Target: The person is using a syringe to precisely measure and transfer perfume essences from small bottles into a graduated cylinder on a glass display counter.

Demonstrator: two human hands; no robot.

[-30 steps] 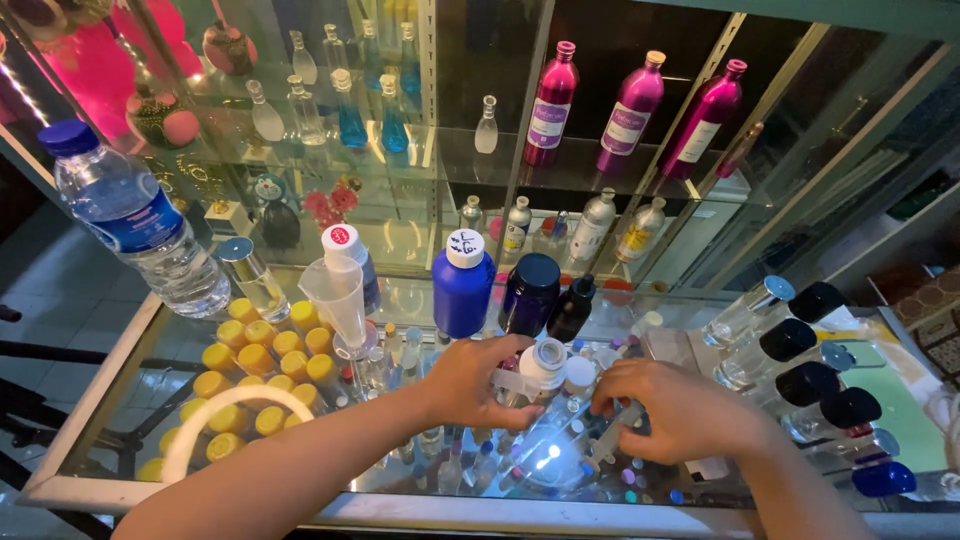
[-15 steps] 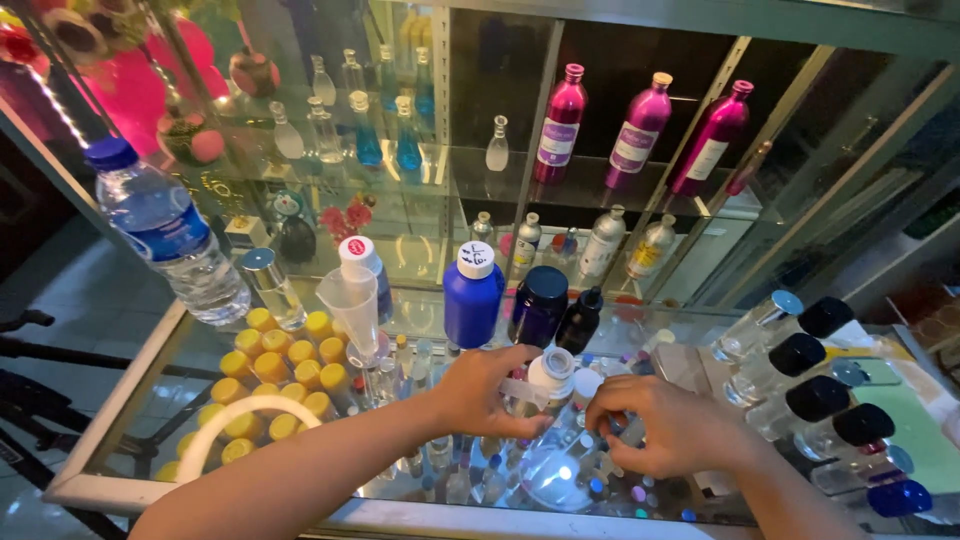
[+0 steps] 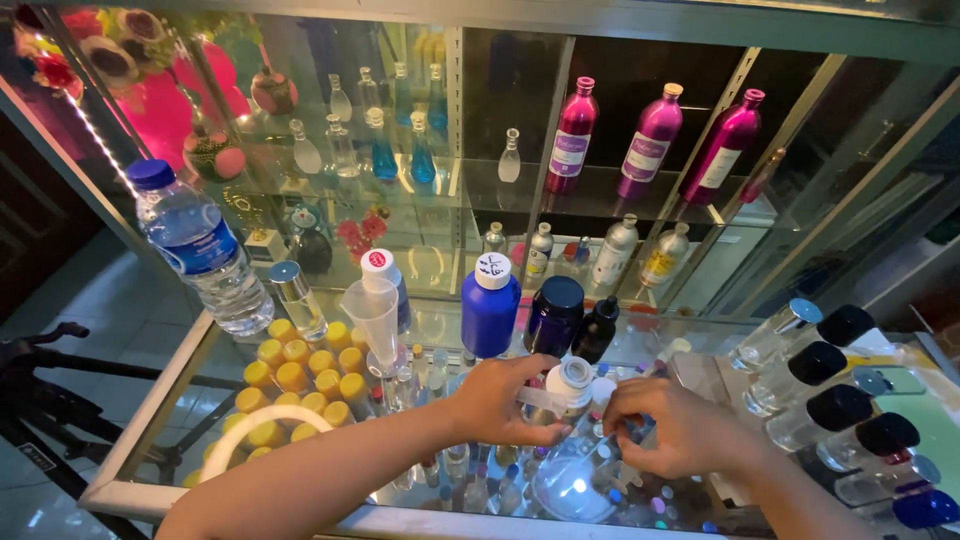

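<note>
My left hand (image 3: 500,402) is closed around a small clear bottle with a white cap (image 3: 572,382) standing on the glass counter (image 3: 150,440). My right hand (image 3: 678,428) is just to its right, fingers pinched on something small and partly hidden beside the bottle. Right behind the hands stand a blue bottle with a white cap (image 3: 489,305), a dark navy bottle (image 3: 554,315) and a small black bottle (image 3: 597,329). A clear plastic funnel (image 3: 374,318) stands to the left of them.
A water bottle (image 3: 198,248) stands at the counter's far left, with several yellow-capped vials (image 3: 296,378) near it. Black-capped glass bottles (image 3: 835,385) line the right side. Three magenta bottles (image 3: 652,140) stand on a shelf behind glass. Small vials show under the counter top.
The view has shifted slightly. My right hand has drawn in closer to the white-capped bottle that my left hand keeps holding.
</note>
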